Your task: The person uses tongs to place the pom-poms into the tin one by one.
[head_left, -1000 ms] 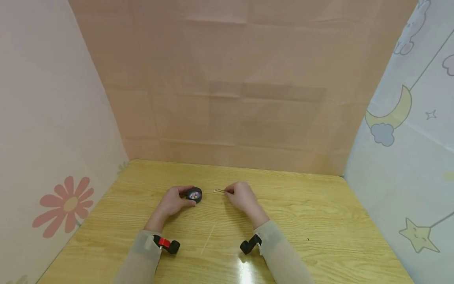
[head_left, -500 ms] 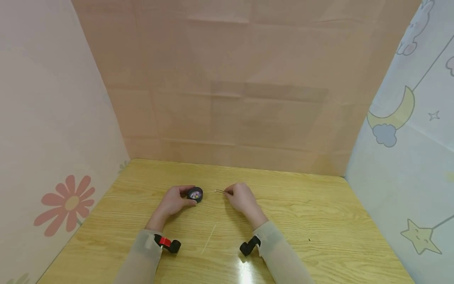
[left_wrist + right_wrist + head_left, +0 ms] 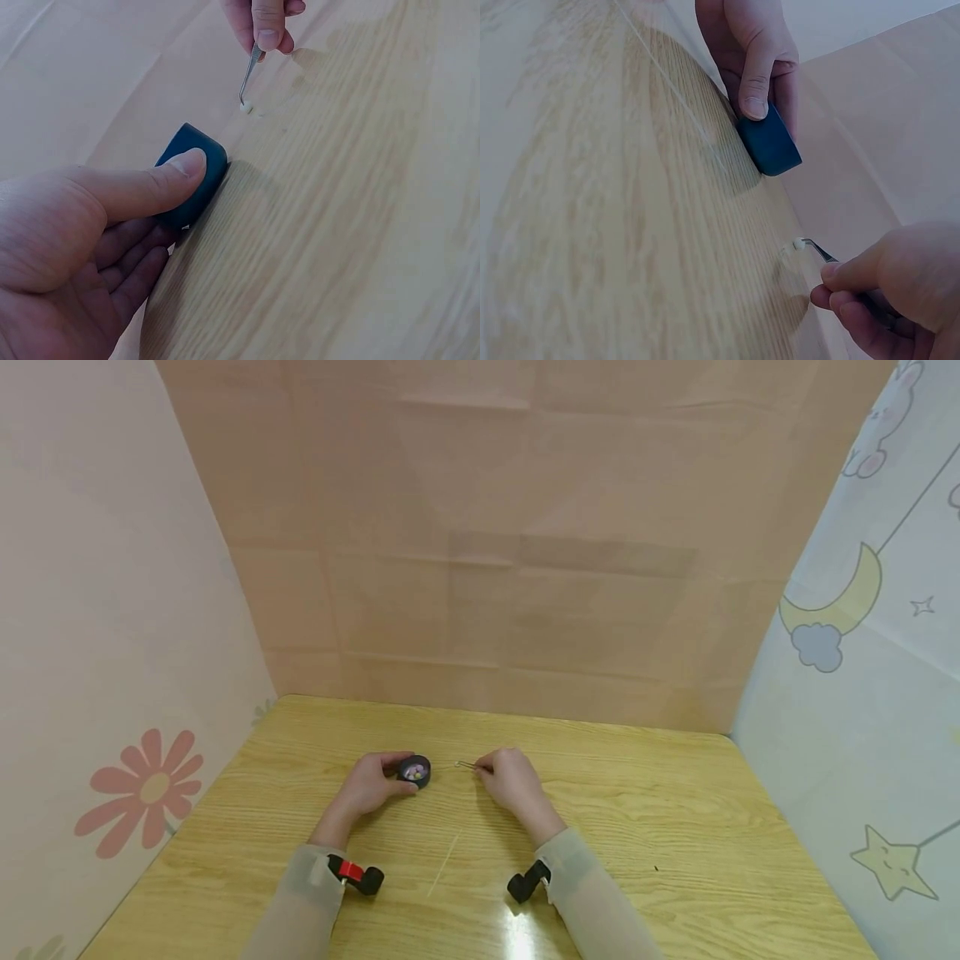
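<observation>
My left hand grips a small dark round container by its sides, thumb on the near side and fingers behind. The container stands on the wooden table, and several small purple, white and yellow pieces show inside it in the head view. To its right, my right hand pinches slim metal tweezers with a bent tip. A small whitish bead is at the tweezers' tip, just over or touching the tabletop; which of the two I cannot tell.
The wooden table carries a thin pale line in front of the hands and a tiny dark speck at right. A brown paper sheet rises behind. Patterned panels stand at left and right.
The head view has shifted very slightly. Both hands, the container and the tweezers keep nearly the same places.
</observation>
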Demonstrator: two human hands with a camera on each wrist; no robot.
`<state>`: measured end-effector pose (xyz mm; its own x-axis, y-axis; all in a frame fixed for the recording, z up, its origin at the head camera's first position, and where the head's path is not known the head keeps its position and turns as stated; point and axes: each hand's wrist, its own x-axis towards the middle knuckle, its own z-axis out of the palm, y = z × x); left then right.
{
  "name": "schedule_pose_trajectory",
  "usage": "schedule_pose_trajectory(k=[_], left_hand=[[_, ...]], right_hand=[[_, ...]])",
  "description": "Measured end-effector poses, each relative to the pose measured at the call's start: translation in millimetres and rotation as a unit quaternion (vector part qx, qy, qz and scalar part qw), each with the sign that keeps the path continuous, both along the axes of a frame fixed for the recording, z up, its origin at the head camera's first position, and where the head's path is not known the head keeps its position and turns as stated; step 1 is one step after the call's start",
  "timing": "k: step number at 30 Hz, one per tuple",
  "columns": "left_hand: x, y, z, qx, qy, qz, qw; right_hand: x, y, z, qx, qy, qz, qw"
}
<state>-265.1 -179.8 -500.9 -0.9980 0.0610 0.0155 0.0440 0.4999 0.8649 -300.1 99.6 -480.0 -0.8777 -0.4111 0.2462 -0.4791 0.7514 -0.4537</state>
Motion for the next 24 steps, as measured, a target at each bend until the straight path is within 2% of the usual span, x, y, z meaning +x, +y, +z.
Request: schedule_pose_trajectory(k=[24], left_hand=[[0.8,0.1,1.1,0.000,-0.001,0.002,1.0000]], right_hand=[[-1.9,1.5,-1.8,-0.019,0.001,0.000,0.9998]])
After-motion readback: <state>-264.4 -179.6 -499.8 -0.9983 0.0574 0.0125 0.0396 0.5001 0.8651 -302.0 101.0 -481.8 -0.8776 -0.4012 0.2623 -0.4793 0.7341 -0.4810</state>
